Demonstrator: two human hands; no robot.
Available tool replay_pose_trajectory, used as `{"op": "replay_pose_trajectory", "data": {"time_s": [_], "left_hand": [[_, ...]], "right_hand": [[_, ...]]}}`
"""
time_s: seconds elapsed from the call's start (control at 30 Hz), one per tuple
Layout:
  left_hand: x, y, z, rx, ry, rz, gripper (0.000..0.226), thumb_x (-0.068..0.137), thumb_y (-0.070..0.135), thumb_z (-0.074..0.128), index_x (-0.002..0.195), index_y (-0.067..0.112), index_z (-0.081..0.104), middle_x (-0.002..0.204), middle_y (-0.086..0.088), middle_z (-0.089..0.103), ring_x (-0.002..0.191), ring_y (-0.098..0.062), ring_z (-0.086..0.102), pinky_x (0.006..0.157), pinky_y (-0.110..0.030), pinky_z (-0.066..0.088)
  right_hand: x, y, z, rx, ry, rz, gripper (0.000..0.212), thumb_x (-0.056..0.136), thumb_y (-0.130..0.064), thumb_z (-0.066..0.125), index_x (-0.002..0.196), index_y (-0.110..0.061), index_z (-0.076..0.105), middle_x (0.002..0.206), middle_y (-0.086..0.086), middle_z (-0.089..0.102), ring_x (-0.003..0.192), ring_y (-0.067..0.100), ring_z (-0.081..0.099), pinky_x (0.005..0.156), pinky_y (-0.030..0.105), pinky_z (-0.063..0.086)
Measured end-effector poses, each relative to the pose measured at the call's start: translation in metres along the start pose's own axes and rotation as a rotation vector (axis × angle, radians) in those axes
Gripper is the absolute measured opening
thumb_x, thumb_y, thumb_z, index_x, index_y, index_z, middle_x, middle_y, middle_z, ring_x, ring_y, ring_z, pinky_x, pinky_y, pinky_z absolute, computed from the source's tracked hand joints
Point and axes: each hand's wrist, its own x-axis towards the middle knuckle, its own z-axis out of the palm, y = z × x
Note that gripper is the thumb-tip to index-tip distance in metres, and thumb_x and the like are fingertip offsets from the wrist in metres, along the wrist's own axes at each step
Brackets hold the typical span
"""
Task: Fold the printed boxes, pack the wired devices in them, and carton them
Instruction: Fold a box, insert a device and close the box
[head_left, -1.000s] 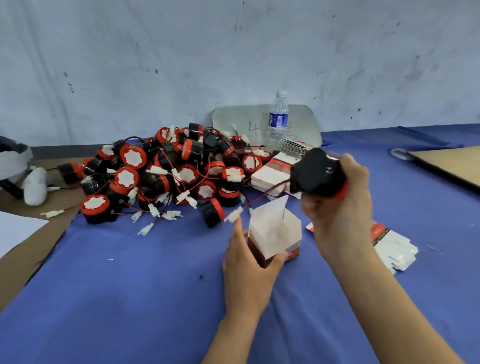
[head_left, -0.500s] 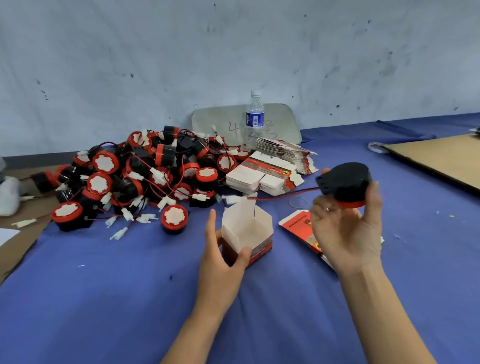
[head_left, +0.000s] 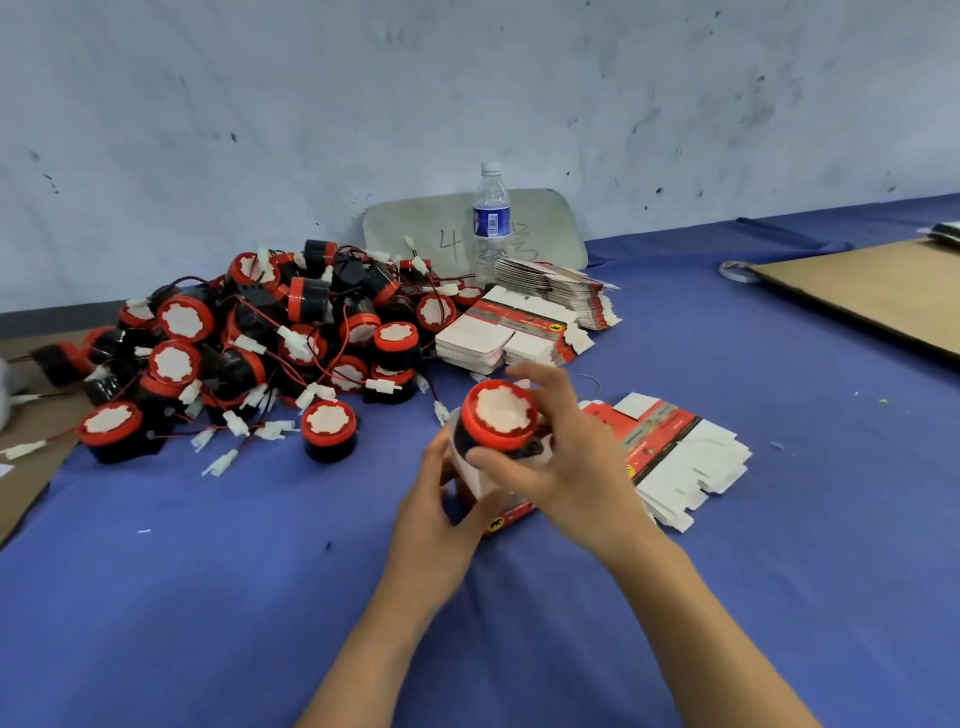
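My right hand (head_left: 563, 457) grips a round black device with a red rim and white face (head_left: 500, 415), held face up at the open top of a small printed box (head_left: 511, 512). My left hand (head_left: 434, 512) clasps that box from the left and steadies it on the blue cloth. The box's white flaps and the device's wire are mostly hidden behind my fingers. A big pile of the same wired devices (head_left: 270, 343) lies to the left. Flat unfolded boxes (head_left: 680, 457) lie just right of my hands.
More stacks of flat printed boxes (head_left: 519, 332) sit behind my hands, with a water bottle (head_left: 491, 218) and a grey board (head_left: 540, 223) against the wall. A brown cardboard sheet (head_left: 872, 291) lies far right. Brown cardboard (head_left: 31, 447) edges the cloth at left.
My right hand has turned the device face up and brought it from the right down onto the open box. My left hand stays on the box. The view has shifted.
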Motion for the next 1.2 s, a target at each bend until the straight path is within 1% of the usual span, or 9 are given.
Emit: {"op": "replay_pose_trajectory", "data": {"time_s": [0.13, 0.27, 0.47, 0.67, 0.77, 0.83, 0.9, 1.0, 1.2], "left_hand": [[0.001, 0.004, 0.000, 0.005, 0.000, 0.004, 0.064, 0.083, 0.020, 0.075, 0.124, 0.053, 0.039, 0.108, 0.048, 0.053, 0.105, 0.020, 0.051, 0.080, 0.001, 0.039], [0.001, 0.005, 0.001, 0.000, 0.006, -0.009, 0.065, 0.083, 0.021, 0.075, 0.121, 0.057, 0.036, 0.107, 0.042, 0.057, 0.101, 0.022, 0.051, 0.076, 0.001, 0.039], [0.000, 0.005, 0.000, -0.013, 0.001, 0.003, 0.057, 0.084, 0.026, 0.072, 0.122, 0.055, 0.041, 0.108, 0.035, 0.060, 0.102, 0.018, 0.054, 0.076, -0.001, 0.041], [0.000, -0.001, 0.000, -0.040, -0.032, -0.013, 0.064, 0.083, 0.022, 0.075, 0.130, 0.050, 0.042, 0.119, 0.028, 0.059, 0.108, 0.010, 0.056, 0.080, -0.007, 0.047], [-0.001, 0.001, -0.002, -0.011, -0.082, -0.039, 0.087, 0.066, 0.053, 0.076, 0.140, 0.045, 0.033, 0.127, 0.025, 0.055, 0.110, 0.007, 0.055, 0.084, -0.010, 0.048], [-0.001, 0.003, -0.002, 0.002, -0.081, -0.051, 0.100, 0.056, 0.063, 0.071, 0.143, 0.048, 0.025, 0.131, 0.026, 0.053, 0.111, 0.010, 0.053, 0.083, -0.008, 0.047], [-0.002, 0.005, -0.002, 0.007, -0.074, -0.044, 0.103, 0.057, 0.062, 0.071, 0.143, 0.057, 0.016, 0.135, 0.024, 0.051, 0.115, 0.006, 0.053, 0.087, -0.010, 0.047], [-0.004, 0.007, -0.003, 0.019, -0.043, 0.012, 0.103, 0.064, 0.051, 0.074, 0.135, 0.072, 0.002, 0.133, 0.023, 0.054, 0.113, 0.004, 0.057, 0.092, -0.017, 0.049], [-0.006, 0.009, -0.002, 0.190, -0.029, 0.114, 0.089, 0.080, 0.041, 0.072, 0.131, 0.077, 0.008, 0.133, 0.015, 0.050, 0.114, 0.003, 0.053, 0.083, -0.005, 0.043]], "right_hand": [[0.001, 0.009, 0.007, -0.115, -0.061, 0.036, 0.064, 0.076, -0.049, 0.074, 0.128, -0.035, 0.041, 0.102, -0.025, 0.049, 0.102, 0.003, 0.052, 0.082, 0.008, 0.042], [0.002, 0.008, 0.008, -0.073, -0.021, 0.027, 0.064, 0.077, -0.043, 0.076, 0.132, -0.027, 0.047, 0.112, -0.020, 0.042, 0.107, -0.005, 0.037, 0.086, -0.002, 0.031], [0.002, 0.008, 0.003, -0.262, 0.102, -0.004, 0.061, 0.073, -0.039, 0.078, 0.127, -0.025, 0.055, 0.116, -0.007, 0.051, 0.112, 0.012, 0.044, 0.101, 0.035, 0.036], [0.002, 0.014, 0.003, -0.442, 0.020, -0.062, 0.054, 0.072, -0.046, 0.073, 0.121, -0.031, 0.055, 0.108, -0.012, 0.057, 0.115, 0.012, 0.038, 0.105, 0.031, 0.017], [0.001, 0.016, 0.006, -0.483, 0.005, -0.082, 0.041, 0.074, -0.046, 0.073, 0.110, -0.029, 0.059, 0.105, -0.011, 0.061, 0.120, 0.014, 0.040, 0.113, 0.041, 0.005], [0.001, 0.018, 0.006, -0.470, 0.019, -0.088, 0.037, 0.074, -0.044, 0.075, 0.104, -0.026, 0.062, 0.108, -0.010, 0.062, 0.126, 0.012, 0.038, 0.113, 0.036, -0.013], [0.002, 0.018, 0.005, -0.472, 0.002, -0.085, 0.034, 0.075, -0.041, 0.076, 0.099, -0.022, 0.062, 0.114, -0.006, 0.062, 0.132, 0.012, 0.036, 0.109, 0.029, -0.023], [0.002, 0.021, 0.008, -0.531, -0.079, -0.049, 0.024, 0.080, -0.041, 0.072, 0.092, -0.023, 0.063, 0.124, -0.003, 0.060, 0.140, 0.007, 0.023, 0.109, 0.035, -0.025], [0.004, 0.029, 0.009, -0.613, -0.091, -0.063, 0.014, 0.092, -0.033, 0.056, 0.093, -0.028, 0.069, 0.116, -0.019, 0.063, 0.145, 0.007, 0.011, 0.106, 0.040, -0.030]]}}
